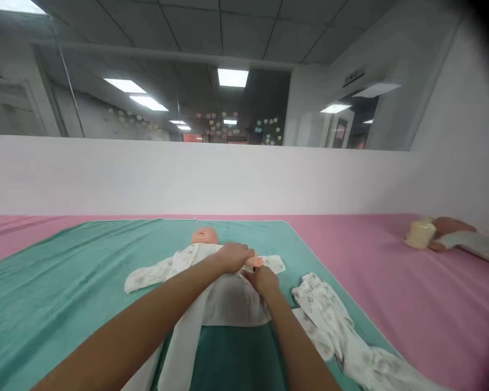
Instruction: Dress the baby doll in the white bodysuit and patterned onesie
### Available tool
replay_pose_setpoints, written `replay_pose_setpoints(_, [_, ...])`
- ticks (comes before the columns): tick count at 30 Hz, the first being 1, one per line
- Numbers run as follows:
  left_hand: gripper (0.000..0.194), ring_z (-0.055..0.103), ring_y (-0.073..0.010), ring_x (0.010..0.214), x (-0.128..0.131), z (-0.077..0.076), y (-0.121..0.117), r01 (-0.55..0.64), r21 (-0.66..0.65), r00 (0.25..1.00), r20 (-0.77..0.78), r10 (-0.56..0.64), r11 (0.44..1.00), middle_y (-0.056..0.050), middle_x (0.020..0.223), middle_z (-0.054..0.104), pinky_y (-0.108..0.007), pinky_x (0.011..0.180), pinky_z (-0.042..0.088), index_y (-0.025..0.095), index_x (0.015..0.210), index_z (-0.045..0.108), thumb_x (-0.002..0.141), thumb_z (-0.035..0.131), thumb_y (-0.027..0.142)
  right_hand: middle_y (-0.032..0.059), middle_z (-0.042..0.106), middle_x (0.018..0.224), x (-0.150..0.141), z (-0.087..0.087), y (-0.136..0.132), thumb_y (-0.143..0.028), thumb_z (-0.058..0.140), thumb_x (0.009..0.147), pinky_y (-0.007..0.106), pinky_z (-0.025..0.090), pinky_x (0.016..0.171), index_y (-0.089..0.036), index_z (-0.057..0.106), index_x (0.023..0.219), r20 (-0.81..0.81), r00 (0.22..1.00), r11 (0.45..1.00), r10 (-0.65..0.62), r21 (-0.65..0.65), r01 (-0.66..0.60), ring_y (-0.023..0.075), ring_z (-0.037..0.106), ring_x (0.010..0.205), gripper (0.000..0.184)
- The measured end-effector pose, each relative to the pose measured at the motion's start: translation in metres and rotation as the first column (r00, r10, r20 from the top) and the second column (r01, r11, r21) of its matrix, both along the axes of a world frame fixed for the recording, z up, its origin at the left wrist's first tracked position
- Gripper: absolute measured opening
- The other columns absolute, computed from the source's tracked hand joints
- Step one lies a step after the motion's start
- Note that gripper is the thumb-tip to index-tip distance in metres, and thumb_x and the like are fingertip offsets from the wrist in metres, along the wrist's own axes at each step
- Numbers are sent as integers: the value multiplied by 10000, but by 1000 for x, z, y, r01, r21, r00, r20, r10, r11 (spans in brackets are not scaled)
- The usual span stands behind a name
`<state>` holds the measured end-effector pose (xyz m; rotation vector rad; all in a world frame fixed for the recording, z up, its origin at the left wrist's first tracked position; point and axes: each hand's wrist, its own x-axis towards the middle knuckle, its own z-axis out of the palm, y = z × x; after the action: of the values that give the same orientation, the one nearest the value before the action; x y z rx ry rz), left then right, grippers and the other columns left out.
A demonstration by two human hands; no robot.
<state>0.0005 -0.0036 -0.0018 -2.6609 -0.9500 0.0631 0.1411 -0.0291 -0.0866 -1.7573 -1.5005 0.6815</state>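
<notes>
A baby doll (205, 235) lies on its back, its head toward the far wall. Under and around its body is a white printed baby shirt (158, 271), one sleeve stretched out to the left. My left hand (234, 257) is closed around the doll's arm, and the doll's small hand (255, 262) pokes out beside my fingers. Just below it, the bent fingers of my right hand (264, 280) pinch the edge of the shirt; the fingertips are partly hidden. The other sleeve (274, 264) lies beyond my hands. White cloth hangs down between my forearms.
A second printed baby garment (330, 315) lies crumpled at the right. Green cloth (85, 260) covers a pink surface (375, 255). A pale yellow cylinder (419, 233) is at far right beside a brown rounded thing. Behind are a white wall (204, 179) and window.
</notes>
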Motion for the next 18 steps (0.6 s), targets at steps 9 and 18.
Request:
replay_pose_setpoints(9, [189,598,-225,796,2,14,-2,-117,-16,989,-91,115,993,-84,898,626,-315,644,425,215,947,584,770,529,179,27,638,676,21,6,6,-394,488,706,268,443,598,-177,545,712,-627,778,995,48,96,16,185,595,693,224])
replay_pose_setpoints(18, [150,571,-354,923,19,-11,-12,-345,24,934,-85,346,938,-227,894,645,-456,787,348,60,860,670,737,596,104,-44,594,629,14,32,-14,-419,674,635,265,463,593,-211,528,761,-934,292,976,204,217,11,161,592,635,284])
